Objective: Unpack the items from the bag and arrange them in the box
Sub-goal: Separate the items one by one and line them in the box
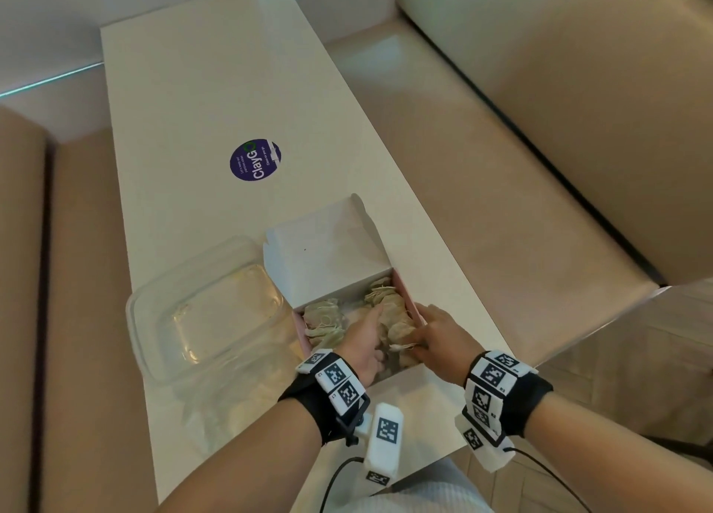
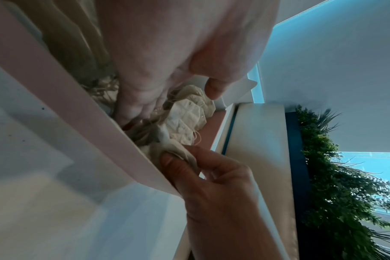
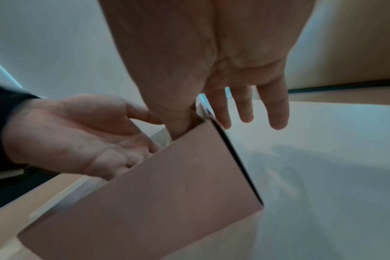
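A pink box [image 1: 406, 293] with its white lid [image 1: 328, 250] folded back stands on the white table [image 1: 216, 99]. Several beige tea bags [image 1: 386, 296] lie inside in two piles. My left hand [image 1: 370, 327] reaches into the middle of the box with straight fingers resting on the tea bags [image 2: 189, 114]. At the box's right wall [image 3: 167, 184], my right hand [image 1: 424, 331] pinches one tea bag [image 2: 178, 154] between thumb and forefinger; its other fingers [image 3: 276, 109] hang straight outside the wall. A crumpled clear bag [image 1: 239, 400] lies left of the box.
A clear plastic container [image 1: 216, 312] sits on the bag just left of the box. A round purple sticker [image 1: 255, 160] is on the table further back. Beige bench seats [image 1: 501, 173] run along both sides of the narrow table.
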### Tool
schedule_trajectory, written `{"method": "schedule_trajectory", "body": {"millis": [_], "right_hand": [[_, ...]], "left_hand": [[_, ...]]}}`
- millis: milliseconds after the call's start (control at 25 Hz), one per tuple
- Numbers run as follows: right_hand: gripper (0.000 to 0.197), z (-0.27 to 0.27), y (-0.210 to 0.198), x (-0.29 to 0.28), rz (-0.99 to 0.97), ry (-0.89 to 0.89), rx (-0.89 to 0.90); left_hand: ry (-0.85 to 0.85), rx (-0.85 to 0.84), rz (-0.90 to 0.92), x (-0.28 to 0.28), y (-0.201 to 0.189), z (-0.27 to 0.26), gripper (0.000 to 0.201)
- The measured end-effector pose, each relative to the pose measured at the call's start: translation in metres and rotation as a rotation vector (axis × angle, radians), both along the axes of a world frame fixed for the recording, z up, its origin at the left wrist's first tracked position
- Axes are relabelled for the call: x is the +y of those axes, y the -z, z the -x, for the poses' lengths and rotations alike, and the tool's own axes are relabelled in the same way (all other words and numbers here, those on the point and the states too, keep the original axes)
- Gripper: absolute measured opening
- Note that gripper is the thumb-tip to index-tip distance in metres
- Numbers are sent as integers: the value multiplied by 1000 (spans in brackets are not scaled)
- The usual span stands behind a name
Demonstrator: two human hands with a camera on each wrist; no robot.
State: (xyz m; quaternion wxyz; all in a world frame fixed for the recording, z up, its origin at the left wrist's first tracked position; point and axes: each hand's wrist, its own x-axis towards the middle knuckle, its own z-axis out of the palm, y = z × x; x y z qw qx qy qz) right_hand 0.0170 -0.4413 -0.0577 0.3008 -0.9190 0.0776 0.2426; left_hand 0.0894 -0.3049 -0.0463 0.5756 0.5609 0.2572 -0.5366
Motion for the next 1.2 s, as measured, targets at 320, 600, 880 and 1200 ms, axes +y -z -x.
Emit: {"method": "schedule_trajectory", "body": {"millis": [320, 600, 880, 1200], "right_hand": [[22, -7, -10, 1, -72, 50, 35], [58, -5, -15, 0, -303, 482, -78], [26, 2, -20, 10, 136, 119, -242], [52, -3, -26, 18, 373, -14, -43]], "left_hand": [[-13, -9, 22, 0, 2, -6, 54], [-153, -15, 4, -12, -1, -19, 57], [-126, -27, 18, -8, 12, -5, 51], [0, -128, -100, 2, 11, -6, 52]]}}
